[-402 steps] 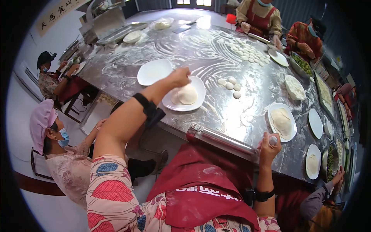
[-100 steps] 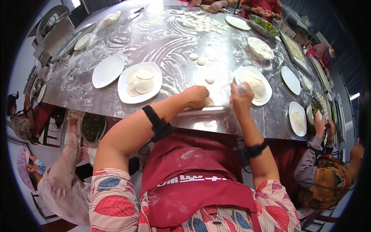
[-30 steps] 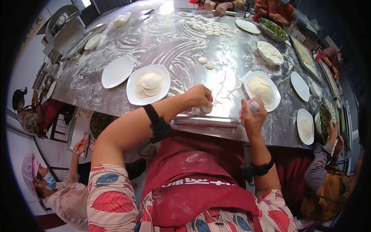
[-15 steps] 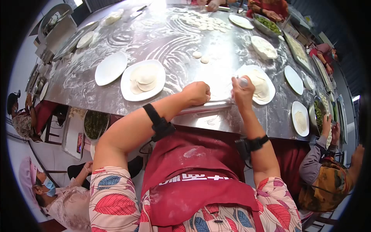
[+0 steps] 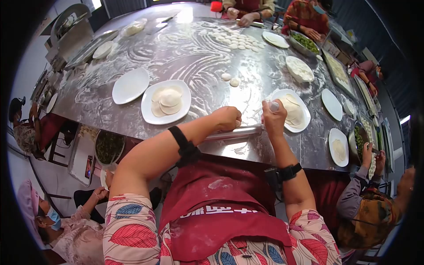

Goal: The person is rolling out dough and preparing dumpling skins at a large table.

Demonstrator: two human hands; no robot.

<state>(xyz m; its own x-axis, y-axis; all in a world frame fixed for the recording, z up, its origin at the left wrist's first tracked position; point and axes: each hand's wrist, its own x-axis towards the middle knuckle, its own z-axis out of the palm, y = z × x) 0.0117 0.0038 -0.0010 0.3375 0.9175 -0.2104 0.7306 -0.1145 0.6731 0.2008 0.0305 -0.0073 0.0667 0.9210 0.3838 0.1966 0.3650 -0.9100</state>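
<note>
Over the near part of the floury steel table (image 5: pixel 185 66), my left hand (image 5: pixel 227 118) is closed into a fist; whatever it holds is hidden. Directly below it lies a shiny metal cylinder (image 5: pixel 234 133), running toward my right hand. My right hand (image 5: pixel 274 117) is wrapped around what looks like a rolling pin (image 5: pixel 274 105), whose round grey end shows above the thumb. Just right of that hand, a white plate (image 5: pixel 304 120) carries stacked thin dough wrappers (image 5: pixel 291 109). To the left, another white plate (image 5: pixel 148 113) holds more wrappers (image 5: pixel 168 100). Two small dough rounds (image 5: pixel 234 82) lie beyond my hands.
Several dough pieces (image 5: pixel 238 40) are spread at the far side. White plates (image 5: pixel 130 86) stand at left and right (image 5: pixel 332 104). A bowl of green filling (image 5: pixel 305 43) sits far right. People work across the table (image 5: pixel 249 13), at right (image 5: pixel 373 207) and at left (image 5: pixel 75 229).
The whole view has shifted, so table and hands sit lower in the picture. Both hands stay closed, a little apart, near the same spot over the table.
</note>
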